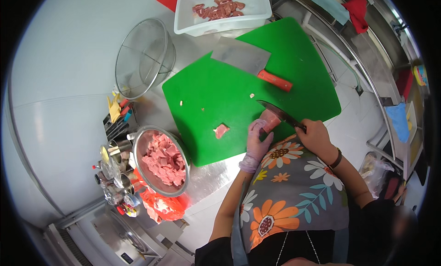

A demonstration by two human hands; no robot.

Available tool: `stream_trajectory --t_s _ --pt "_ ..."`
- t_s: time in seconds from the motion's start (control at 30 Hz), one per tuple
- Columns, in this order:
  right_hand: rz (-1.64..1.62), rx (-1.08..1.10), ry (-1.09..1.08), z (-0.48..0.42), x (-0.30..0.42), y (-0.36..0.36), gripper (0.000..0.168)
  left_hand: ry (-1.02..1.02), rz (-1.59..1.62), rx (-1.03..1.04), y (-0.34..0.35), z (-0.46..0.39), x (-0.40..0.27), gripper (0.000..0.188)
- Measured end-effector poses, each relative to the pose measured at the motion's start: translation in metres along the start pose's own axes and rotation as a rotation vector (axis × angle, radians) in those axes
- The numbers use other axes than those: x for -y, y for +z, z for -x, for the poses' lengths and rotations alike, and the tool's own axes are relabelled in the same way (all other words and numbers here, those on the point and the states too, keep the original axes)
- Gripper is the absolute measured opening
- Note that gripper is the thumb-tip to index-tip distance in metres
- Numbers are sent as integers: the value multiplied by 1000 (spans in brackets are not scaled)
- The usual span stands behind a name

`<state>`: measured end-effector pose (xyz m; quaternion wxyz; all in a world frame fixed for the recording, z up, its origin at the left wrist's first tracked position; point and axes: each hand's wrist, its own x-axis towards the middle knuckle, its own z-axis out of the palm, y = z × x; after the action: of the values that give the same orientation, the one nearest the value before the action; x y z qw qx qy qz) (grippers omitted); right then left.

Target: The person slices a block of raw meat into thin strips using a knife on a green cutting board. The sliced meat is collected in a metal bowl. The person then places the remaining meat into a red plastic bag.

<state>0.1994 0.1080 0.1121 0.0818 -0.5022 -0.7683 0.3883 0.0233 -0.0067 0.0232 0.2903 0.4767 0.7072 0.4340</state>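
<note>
My left hand point(258, 142), in a thin translucent glove, holds a piece of raw meat point(270, 121) near the lower edge of a green cutting board point(234, 107). My right hand point(316, 136), bare with a dark band at the wrist, grips the handle of a dark-bladed knife point(280, 113). The blade lies along the far right end of the meat. A smaller cut piece of meat point(221, 131) rests on the board to the left, and a few small scraps lie about. A cleaver with a red handle point(275, 80) lies farther up the board.
A metal bowl point(136, 155) of cut meat stands left, beside a red plastic bag point(165, 207) and several jars. A wire mesh basket point(141, 59) stands upper left. A white plastic tub point(224, 27) with sliced meat is beyond the board. Knives stand in a rack point(119, 128).
</note>
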Motion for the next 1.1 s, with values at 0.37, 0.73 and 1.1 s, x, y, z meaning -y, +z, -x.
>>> stream_trajectory --t_s 0.37,0.73,1.1 --pt "84 37 52 8 2 1 22 -36 -101 -119 17 -14 10 46" --pt "297 124 37 27 9 8 20 -131 88 -157 24 -8 14 35" --pt "432 361 136 9 20 20 16 -250 148 -141 26 -8 9 30"
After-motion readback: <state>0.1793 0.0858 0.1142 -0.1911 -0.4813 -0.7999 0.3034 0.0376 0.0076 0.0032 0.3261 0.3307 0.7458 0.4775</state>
